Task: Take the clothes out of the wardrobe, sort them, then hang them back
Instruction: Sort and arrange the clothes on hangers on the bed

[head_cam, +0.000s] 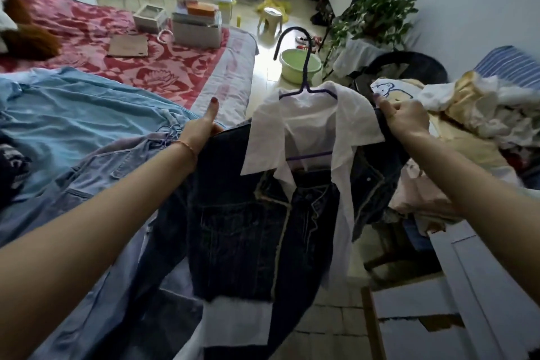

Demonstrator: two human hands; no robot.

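Two hands, left hand (201, 128), right hand (404, 118), fingers each gripping one dark denim jacket (248, 213), one purple hanger (304, 73)

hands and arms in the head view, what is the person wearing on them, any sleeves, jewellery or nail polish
Both forearms are bare, with no sleeves in view. The left hand has a thin orange-gold bracelet at the wrist and dark red polish on the thumbnail. The right hand shows no bracelet, watch or ring; one nail looks purplish, though it is slightly blurred.

Home bedrm: bed (163, 67), strewn clothes (482, 108)
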